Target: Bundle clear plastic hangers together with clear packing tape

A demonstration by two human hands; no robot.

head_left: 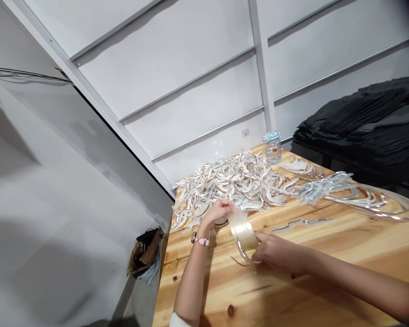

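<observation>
A wide, yellowish, translucent roll of tape point(242, 229) is between my two hands, above the wooden table. My right hand point(274, 252) has its fingers closed at the roll's lower right side. A curved, shiny silver strip point(242, 254) bends below the roll and runs to the fingers of that hand. My left hand point(220, 212), with a pink watch band on its wrist, pinches at the roll's upper left edge. Its fingertips partly cover what they grip, probably the tape's end. A thin wavy silver strip point(300, 222) lies beyond my right hand.
A big heap of curved silver-white strips point(238, 179) covers the far part of the table point(259, 295). Grouped strips point(322, 187) and long curved ones point(388, 204) lie at the right. A blue-lidded jar point(272, 147) stands at the back. Dark stacked sheets point(368, 122) are beyond.
</observation>
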